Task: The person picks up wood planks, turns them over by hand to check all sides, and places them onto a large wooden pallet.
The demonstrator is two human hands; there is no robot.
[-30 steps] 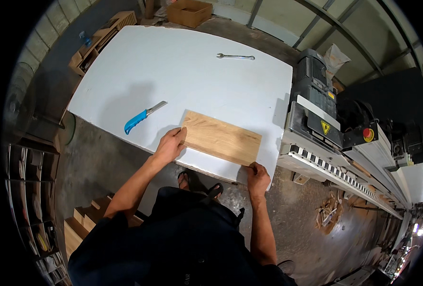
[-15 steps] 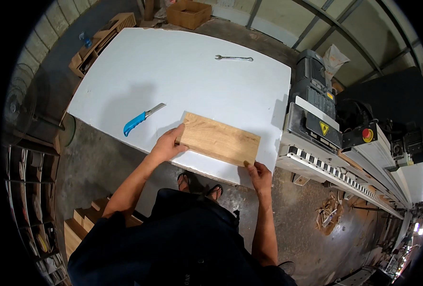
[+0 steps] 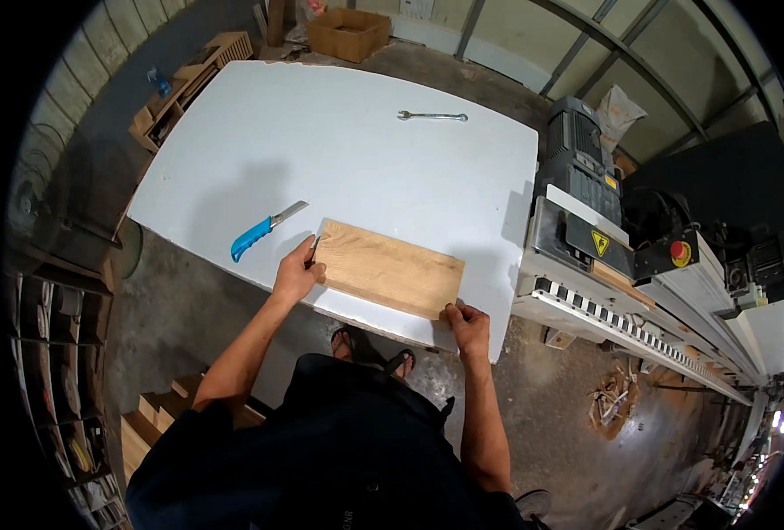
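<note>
A flat rectangular wooden board (image 3: 392, 268) with light brown grain lies at the near edge of a white tabletop (image 3: 339, 132), slightly slanted. My left hand (image 3: 297, 272) grips its left end, thumb near the front corner and fingers along the short side. At the near right corner my right hand (image 3: 469, 329) pinches the board between thumb and fingers. Left of the board rests a knife (image 3: 252, 240) with a blue handle and a short blade pointing away to the right. Farther back on the table is a silver combination wrench (image 3: 433, 116).
To the right of the table stands a long machine (image 3: 604, 238) with a grey motor and a red button. Shelving (image 3: 48, 353) is at the left, with stacked wood pieces (image 3: 158, 415) near my left elbow. Beyond the table sits a cardboard box (image 3: 348, 35); wood scraps (image 3: 613, 402) lie on the floor.
The board has shifted a little to the left, both hands moving with it. My left fingers have moved from its top corner to along its short side. Knife and wrench stay put.
</note>
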